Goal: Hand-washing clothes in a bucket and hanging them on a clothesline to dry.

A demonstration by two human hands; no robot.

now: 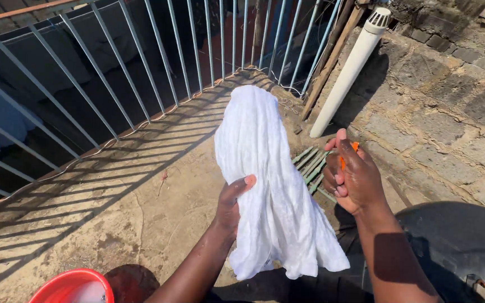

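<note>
A red basin (74, 287) sits at the lower edge of the view, below and left of the white cloth (270, 185), with pale water or suds showing inside it. The cloth is the reference point: it hangs in mid-air at the centre of the view, bunched and creased, its top raised toward the railing (113, 73) and its lower hem loose above the concrete floor (113, 213). The left hand (232, 202) grips the cloth from its left side, fingers hidden behind the fabric and the thumb pressed across the front at about mid-height. The right hand (352, 179) is just right of the cloth and clear of it, curled closed around a small orange object, probably a clothes peg (348, 157), of which only slivers show between the fingers. Behind the cloth, low and to its right, a green slatted grate (311, 165) lies on the floor. A white pipe (350, 70) with a vented cap leans up the stone wall (450, 101) to the upper right of the cloth. The railing's bars cast striped shadows across the floor left of the cloth. A dark rounded container (456, 247) occupies the corner below and right of the cloth.
</note>
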